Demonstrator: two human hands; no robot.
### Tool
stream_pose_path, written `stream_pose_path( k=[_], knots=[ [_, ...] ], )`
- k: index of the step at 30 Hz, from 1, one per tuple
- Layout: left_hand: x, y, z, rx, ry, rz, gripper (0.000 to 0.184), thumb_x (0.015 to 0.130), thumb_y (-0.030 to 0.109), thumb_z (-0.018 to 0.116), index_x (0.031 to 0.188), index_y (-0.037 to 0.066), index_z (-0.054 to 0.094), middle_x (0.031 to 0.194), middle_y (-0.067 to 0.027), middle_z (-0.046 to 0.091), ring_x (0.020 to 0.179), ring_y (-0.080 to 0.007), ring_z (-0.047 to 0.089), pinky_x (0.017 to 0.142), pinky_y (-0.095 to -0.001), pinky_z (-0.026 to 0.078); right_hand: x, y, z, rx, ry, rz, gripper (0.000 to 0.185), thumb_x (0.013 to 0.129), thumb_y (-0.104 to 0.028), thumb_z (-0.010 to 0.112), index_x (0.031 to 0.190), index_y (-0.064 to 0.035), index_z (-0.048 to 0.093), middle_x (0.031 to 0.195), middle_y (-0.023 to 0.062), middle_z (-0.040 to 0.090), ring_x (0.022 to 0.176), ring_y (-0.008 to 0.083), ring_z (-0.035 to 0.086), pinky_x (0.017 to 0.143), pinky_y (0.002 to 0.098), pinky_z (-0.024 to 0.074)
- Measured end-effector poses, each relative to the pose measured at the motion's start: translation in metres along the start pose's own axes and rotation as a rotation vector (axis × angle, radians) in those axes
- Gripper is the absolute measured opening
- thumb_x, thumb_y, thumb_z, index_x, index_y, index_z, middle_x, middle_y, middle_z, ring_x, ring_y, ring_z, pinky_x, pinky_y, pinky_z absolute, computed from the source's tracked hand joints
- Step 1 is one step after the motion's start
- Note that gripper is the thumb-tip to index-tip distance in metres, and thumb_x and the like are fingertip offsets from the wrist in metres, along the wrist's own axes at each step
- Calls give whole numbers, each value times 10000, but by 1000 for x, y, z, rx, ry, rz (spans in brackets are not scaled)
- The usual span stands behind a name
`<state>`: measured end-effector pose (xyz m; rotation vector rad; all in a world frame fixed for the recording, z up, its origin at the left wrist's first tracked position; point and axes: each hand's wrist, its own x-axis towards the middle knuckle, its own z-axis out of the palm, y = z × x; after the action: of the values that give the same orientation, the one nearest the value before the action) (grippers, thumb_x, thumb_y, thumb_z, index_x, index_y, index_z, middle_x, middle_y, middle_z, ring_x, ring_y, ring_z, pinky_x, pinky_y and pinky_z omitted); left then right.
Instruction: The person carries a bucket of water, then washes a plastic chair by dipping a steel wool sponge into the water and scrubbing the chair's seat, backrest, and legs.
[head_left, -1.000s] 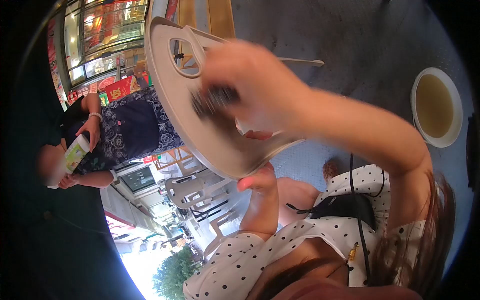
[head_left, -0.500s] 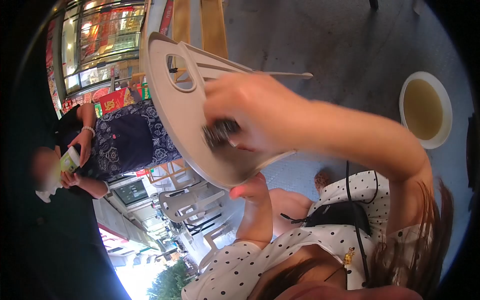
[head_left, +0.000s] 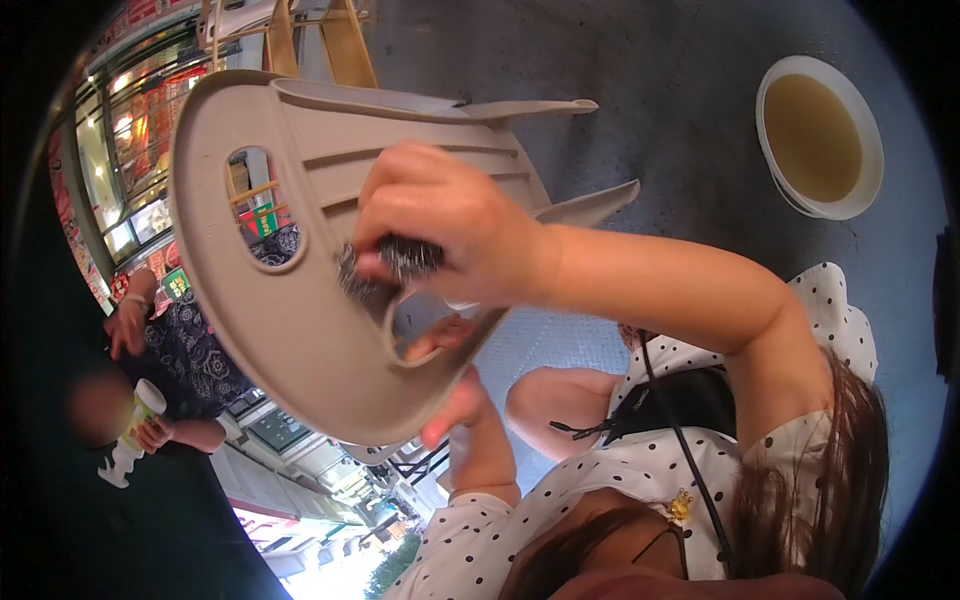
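Observation:
A grey-beige plastic chair [head_left: 240, 330] is tilted up in front of me, its slatted back and two oval openings facing me. My right hand [head_left: 440, 220] is closed around a dark, wiry steel wool scourer [head_left: 408, 258] and presses it to the chair between the openings. At the chair's lower edge, my left hand [head_left: 455, 405] grips the rim. Its thumb lies outside, and some fingers show through the nearer opening. The scourer partly covers that opening's edge.
A white bucket [head_left: 830, 208] of murky brown water stands on the blue-grey floor [head_left: 660, 120]. Wooden legs [head_left: 350, 45] rise beyond the chair. On the left, a person in a patterned apron [head_left: 205, 350] holds a green-and-white container [head_left: 143, 405]. Lit shopfronts stand behind.
The chair has swung to show more of its back, and its second opening is now visible. My right hand has shifted left with the scourer. The view has shifted too.

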<state>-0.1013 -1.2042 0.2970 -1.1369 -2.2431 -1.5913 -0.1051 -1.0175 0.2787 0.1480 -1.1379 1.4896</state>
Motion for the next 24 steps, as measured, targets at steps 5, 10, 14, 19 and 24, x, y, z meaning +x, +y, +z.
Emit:
stream_pose_path(
  k=[5, 10, 14, 19, 24],
  knots=[
    [49, 47, -5, 35, -160, -62, 989, 725, 712, 581, 1312, -63, 398, 1130, -225, 579, 1005, -315, 605, 871, -398, 511, -119, 94, -36, -384, -28, 519, 149, 749, -76, 723, 840, -73, 605, 841, 89, 564, 830, 267, 552, 735, 362, 449],
    [117, 93, -29, 305, -286, -86, 682, 861, 218, 606, 1383, -84, 287, 1288, -252, 466, 1031, -342, 593, 834, -381, 542, -78, 73, -8, -75, 132, 485, 144, 762, -95, 712, 844, -63, 598, 839, 85, 564, 849, 266, 543, 760, 366, 441],
    [110, 92, 13, 305, -17, -33, 634, 814, 80, 506, 1379, -102, 283, 1273, -285, 459, 921, -322, 622, 652, -347, 548, -9, 31, 23, 0, 143, 208, 139, 747, -72, 708, 824, -73, 592, 837, 75, 560, 855, 264, 527, 777, 369, 436],
    [110, 86, -1, 320, 45, -81, 670, 786, 128, 482, 1396, -55, 274, 1242, -261, 477, 778, -305, 634, 607, -334, 566, -114, 110, -14, -288, 191, 654, 114, 738, -40, 689, 800, -70, 598, 833, 84, 553, 844, 277, 534, 765, 361, 442],
    [110, 83, 5, 305, 92, 17, 679, 747, 152, 497, 1375, -29, 315, 1224, -249, 490, 776, -291, 611, 611, -333, 553, -53, 67, 22, 11, 233, 494, 119, 736, -76, 706, 803, -86, 608, 845, 81, 566, 825, 273, 544, 764, 368, 443]
  ],
)
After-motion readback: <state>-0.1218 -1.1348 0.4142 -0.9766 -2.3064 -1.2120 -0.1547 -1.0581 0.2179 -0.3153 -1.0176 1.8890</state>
